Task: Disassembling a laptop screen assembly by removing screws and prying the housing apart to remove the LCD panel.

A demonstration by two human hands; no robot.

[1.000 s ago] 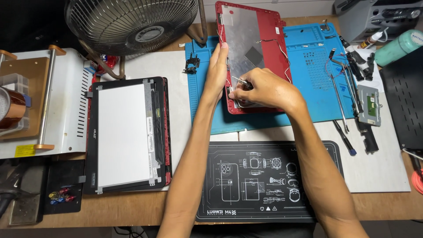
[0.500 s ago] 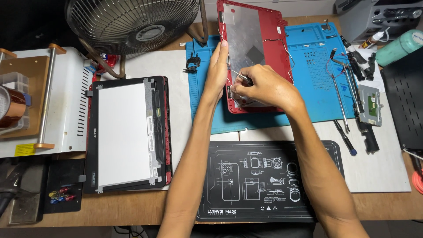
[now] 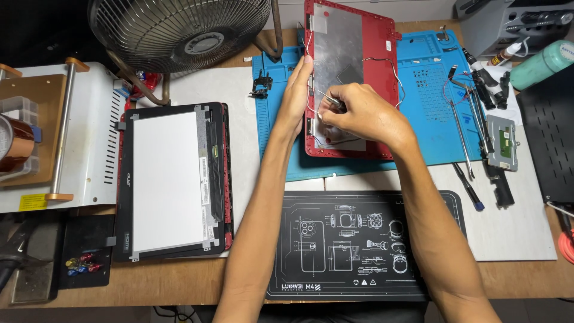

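A wooden bench (image 3: pixel 179 281) fills the frame, crowded with mats and tools; at upper centre a red laptop lid (image 3: pixel 353 78) lies on a blue work mat (image 3: pixel 436 84); the left hand (image 3: pixel 296 98) rests flat against its left edge, fingers extended; the right hand (image 3: pixel 359 113) has its fingers clenched on a small tool (image 3: pixel 333 101) over the lid's lower part — a fan (image 3: pixel 179 30) stands upper left, a screen panel (image 3: pixel 170 179) left of centre, a black mat (image 3: pixel 359 239) below
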